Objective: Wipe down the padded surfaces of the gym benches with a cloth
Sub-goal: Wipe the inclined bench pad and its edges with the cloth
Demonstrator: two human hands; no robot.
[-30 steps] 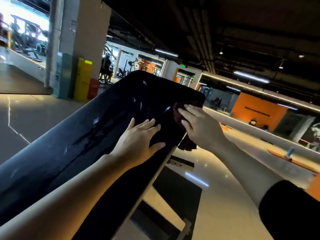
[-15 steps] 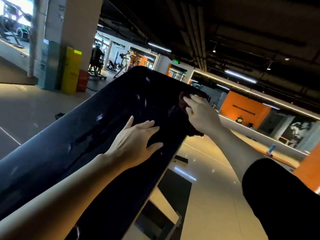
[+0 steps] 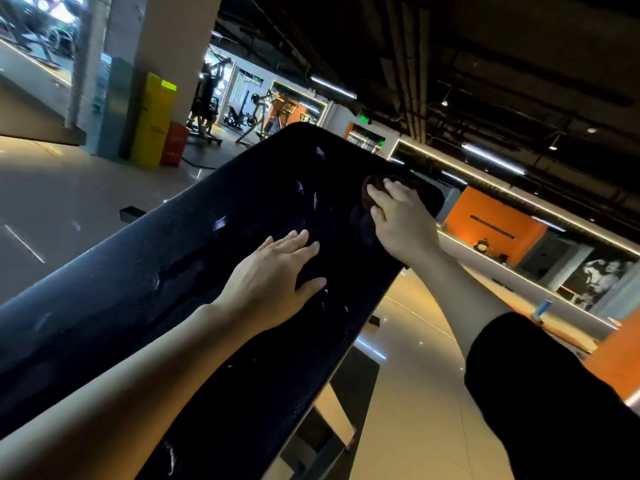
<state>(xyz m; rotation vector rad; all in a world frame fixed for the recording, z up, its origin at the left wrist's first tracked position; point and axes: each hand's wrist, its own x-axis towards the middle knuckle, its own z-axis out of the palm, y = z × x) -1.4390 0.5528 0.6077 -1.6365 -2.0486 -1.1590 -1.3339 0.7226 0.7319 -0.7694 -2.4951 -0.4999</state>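
My left hand lies flat on the bench pad, fingers straight and spread, grip holding nothing. Further up the pad, near its top end, my right hand presses the dark cloth, fingers curled over it. The cloth is mostly hidden under that hand.

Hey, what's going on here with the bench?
A person is wiping a black padded gym bench in a gym. The right hand presses a dark cloth against the pad near its far end, while the left hand lies flat on the pad, fingers spread. Shiny streaks show on the pad, which look wet.
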